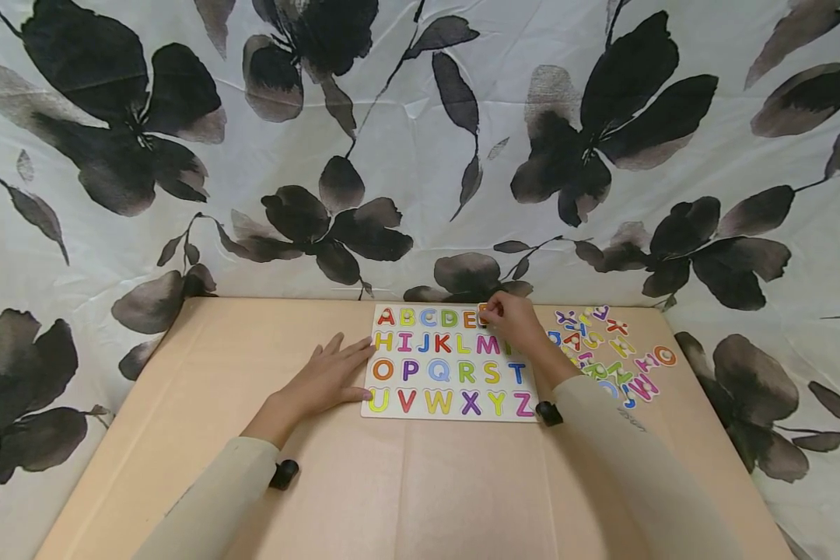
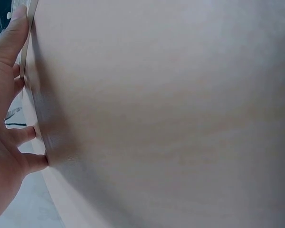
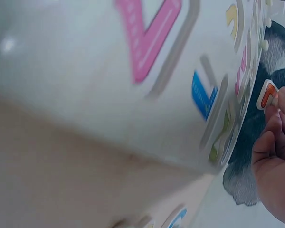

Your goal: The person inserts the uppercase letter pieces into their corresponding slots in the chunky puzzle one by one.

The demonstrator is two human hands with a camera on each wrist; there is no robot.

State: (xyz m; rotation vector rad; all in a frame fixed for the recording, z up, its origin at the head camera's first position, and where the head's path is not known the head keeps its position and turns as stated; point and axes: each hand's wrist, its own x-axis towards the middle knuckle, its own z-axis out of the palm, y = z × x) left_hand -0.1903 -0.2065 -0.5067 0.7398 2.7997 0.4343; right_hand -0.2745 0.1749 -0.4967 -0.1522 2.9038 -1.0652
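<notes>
A white alphabet puzzle board [image 1: 420,386] lies near the far edge of the table, printed with rows of coloured letters. My right hand [image 1: 516,320] is over its upper right part and pinches an orange letter piece [image 3: 268,96] with a pale edge between thumb and fingers. The piece is partly covered by the fingertips, beside the E in the top row. My left hand [image 1: 325,376] has its fingers spread, with fingertips and thumb right at the board's left edge. In the left wrist view, the left fingers [image 2: 34,162] reach down toward the tabletop.
Several loose letter pieces [image 1: 619,369] lie in a heap right of the board, partly behind the right forearm. Small knobs [image 3: 264,45] stand up from the board's top row. The tan table [image 1: 364,490] meets a floral cloth [image 1: 420,155] at the back.
</notes>
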